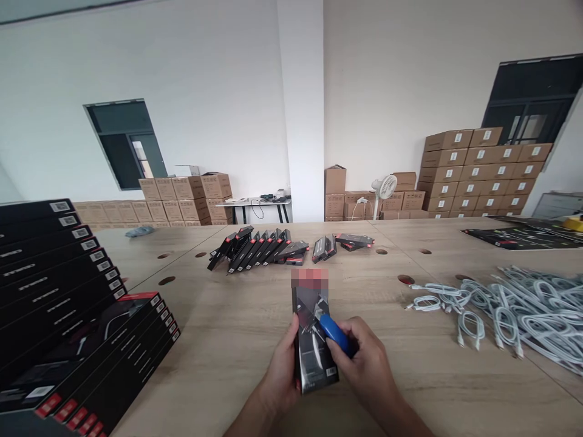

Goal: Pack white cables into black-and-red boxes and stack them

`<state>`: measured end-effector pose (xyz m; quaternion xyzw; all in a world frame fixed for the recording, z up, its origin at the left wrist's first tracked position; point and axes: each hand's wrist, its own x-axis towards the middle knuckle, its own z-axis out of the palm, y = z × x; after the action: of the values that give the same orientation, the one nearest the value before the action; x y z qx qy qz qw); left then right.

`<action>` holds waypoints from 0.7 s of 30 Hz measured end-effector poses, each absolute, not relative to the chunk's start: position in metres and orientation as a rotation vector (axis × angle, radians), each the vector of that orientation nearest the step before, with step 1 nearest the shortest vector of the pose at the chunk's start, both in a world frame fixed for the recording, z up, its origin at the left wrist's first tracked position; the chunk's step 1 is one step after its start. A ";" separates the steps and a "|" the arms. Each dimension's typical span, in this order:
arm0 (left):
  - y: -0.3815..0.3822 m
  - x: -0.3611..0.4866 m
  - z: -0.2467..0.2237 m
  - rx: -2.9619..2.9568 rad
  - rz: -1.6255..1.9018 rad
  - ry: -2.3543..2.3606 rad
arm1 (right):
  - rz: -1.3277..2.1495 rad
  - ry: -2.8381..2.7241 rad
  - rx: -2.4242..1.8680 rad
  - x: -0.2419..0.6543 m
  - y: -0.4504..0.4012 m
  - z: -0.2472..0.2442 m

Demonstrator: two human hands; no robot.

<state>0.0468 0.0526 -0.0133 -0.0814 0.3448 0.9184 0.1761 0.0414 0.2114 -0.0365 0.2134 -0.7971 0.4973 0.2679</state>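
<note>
Low in the middle of the head view, my left hand [283, 367] grips a slim black box [314, 358] by its left side, thumb along the edge. The box has a picture on its face and a white label near its lower corner; its top end is blurred out. In my right hand [367, 358] is a blue utility knife [336, 335], fingers closed around the handle. The knife's pale tip lies over the face of the box; I cannot tell whether it touches. Beyond them, several similar black boxes [259, 250] lean in a row on the table.
Tall stacks of black boxes [50, 285] stand at the left. Coiled white cables [505, 309] are heaped at the right of the wooden table [218, 328]. A few boxes [353, 241] lie further back. Cartons [473, 176] and a fan [385, 188] stand by the wall.
</note>
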 end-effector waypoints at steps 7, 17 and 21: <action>0.061 0.053 -0.006 -0.350 2.434 1.104 | 1.337 -2.156 0.490 0.039 0.220 -0.033; 0.071 0.061 -0.009 -0.337 2.334 1.106 | 1.615 -1.892 0.199 0.016 0.257 -0.020; 0.055 0.051 -0.008 -0.326 2.465 1.067 | 1.528 -2.070 0.350 0.017 0.253 -0.028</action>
<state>0.0505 0.0552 -0.0078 -0.1175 0.3850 0.8894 0.2164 0.0169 0.2533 -0.0280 0.1298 -0.7679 0.5667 0.2689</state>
